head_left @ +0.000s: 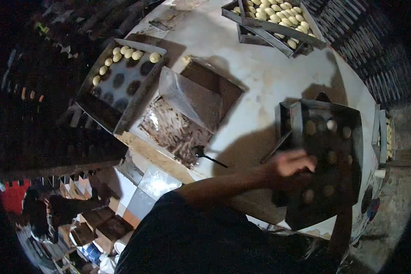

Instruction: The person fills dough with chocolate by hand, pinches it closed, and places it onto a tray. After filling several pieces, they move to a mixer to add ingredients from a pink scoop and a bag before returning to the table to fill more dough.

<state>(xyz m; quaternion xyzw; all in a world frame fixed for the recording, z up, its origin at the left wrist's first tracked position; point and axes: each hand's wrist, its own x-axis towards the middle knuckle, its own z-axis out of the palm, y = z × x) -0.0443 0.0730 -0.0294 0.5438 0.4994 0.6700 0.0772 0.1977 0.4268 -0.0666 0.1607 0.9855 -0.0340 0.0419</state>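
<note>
My left hand [293, 165] reaches from the left over the near-left side of a dark metal tray [322, 182]. It is smeared by motion and its fingers look bent, but what they hold, if anything, does not show. Several pale round dough pieces [332, 125] lie spread inside this tray, which is blurred and dim. My right forearm [342, 230] comes up to the tray's near right corner; the right hand itself is hidden in the dark there. Beneath the tray's left side the edge of another metal tray [284, 119] shows.
A black spoon [210, 158] lies beside a brown-and-white streaked mass [171, 130] partly under clear plastic [192, 93]. Left stands a tray [118, 107] with dough balls along two sides. Trays heaped with dough balls [278, 13] stand at the back. Boxes [100, 223] are below left.
</note>
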